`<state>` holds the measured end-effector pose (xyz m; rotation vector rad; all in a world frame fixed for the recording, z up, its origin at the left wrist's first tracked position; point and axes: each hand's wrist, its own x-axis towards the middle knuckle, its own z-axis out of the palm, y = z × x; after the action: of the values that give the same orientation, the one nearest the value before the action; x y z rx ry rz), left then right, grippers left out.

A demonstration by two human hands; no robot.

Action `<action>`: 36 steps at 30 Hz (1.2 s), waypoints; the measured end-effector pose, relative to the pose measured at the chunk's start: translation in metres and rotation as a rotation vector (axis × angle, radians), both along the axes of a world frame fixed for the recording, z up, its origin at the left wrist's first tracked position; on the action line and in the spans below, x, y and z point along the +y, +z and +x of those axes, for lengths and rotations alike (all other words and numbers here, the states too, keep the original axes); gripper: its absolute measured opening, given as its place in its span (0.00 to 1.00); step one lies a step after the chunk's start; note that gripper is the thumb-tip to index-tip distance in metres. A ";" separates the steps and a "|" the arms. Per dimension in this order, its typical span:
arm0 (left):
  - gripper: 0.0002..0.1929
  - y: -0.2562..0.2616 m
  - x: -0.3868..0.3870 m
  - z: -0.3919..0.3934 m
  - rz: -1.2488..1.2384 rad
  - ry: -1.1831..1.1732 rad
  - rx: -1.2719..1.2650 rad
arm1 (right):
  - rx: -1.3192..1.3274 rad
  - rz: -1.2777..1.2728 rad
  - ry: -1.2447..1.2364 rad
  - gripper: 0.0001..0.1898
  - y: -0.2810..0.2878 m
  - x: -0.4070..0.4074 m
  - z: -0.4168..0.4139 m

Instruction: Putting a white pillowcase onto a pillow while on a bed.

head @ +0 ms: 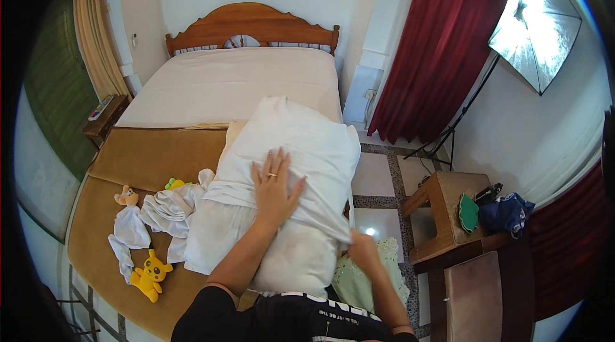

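A white pillow [298, 255] lies before me, partly covered by a white pillowcase [307, 135] whose far part spreads out beyond it. My left hand [275, 190] rests flat on the cloth with its fingers apart and a ring on one finger. At the right, my right hand [364, 250] grips the near edge of the pillowcase and draws it taut. To the left lie a crumpled white cloth [170, 210], a yellow plush toy [152, 275] and a small brown plush toy [127, 196] with a white cloth around it.
A bed with a white sheet [240, 72] and wooden headboard [254, 24] stands beyond a brown cushioned surface [158, 152]. A pale green cloth [370, 279] lies low at the right. Farther right are a wooden chair [435, 217], a blue bag [504, 214] and a lit softbox [535, 24] on a stand.
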<state>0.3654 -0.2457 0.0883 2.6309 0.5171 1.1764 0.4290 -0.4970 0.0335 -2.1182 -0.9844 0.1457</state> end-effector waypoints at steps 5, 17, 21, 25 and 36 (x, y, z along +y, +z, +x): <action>0.41 0.032 -0.033 -0.023 0.124 -0.473 0.327 | -0.159 0.117 -0.146 0.18 0.043 -0.028 0.032; 0.41 0.039 0.000 -0.007 0.147 -0.585 0.517 | -0.346 0.207 -0.370 0.26 -0.009 -0.065 0.033; 0.32 0.024 -0.013 0.003 0.243 -0.633 0.506 | -0.138 0.051 -0.409 0.26 -0.037 -0.058 0.021; 0.22 0.013 -0.038 -0.002 0.183 -0.848 0.150 | -0.262 0.221 -0.357 0.30 -0.038 -0.041 0.012; 0.16 0.000 -0.050 -0.027 0.247 -0.860 0.194 | 0.413 0.667 -0.030 0.10 -0.034 -0.023 0.038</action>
<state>0.3386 -0.2955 0.0887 2.6728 -0.7255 0.7270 0.4671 -0.5204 -0.0009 -1.4151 -0.6341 0.1973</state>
